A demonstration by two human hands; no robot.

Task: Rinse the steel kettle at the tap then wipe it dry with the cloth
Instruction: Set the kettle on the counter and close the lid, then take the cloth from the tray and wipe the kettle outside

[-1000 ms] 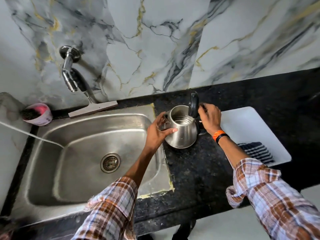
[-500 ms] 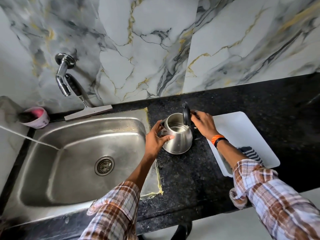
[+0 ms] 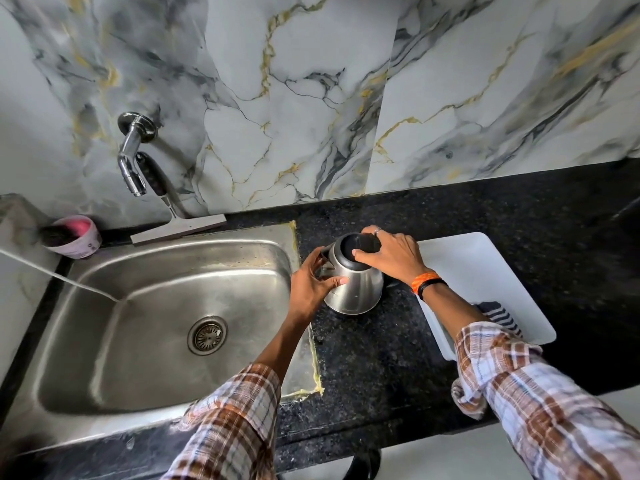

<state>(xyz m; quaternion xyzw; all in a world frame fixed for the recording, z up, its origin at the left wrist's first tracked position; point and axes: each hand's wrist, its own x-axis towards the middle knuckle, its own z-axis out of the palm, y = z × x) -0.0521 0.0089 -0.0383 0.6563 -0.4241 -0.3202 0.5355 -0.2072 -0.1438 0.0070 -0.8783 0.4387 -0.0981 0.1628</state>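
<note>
The brushed steel kettle with the black lid (image 3: 355,275) stands on the black speckled stone counter (image 3: 381,358), just beside the right rim of the stainless steel sink (image 3: 145,393). The left hand (image 3: 311,289) is wrapped around the kettle's left wall by the spout. The right hand (image 3: 391,254) is pressed flat on the lid, fingers spread over its top. The chrome wall tap (image 3: 133,161) shows no water running; the sink basin looks dry, though glare makes this uncertain. The dark striped cloth (image 3: 498,315) lies on the white plastic tray (image 3: 485,271) to the right, untouched. Judgement: rinsing has not begun; the kettle must reach the tap, and wiping remains wholly outstanding.
</note>
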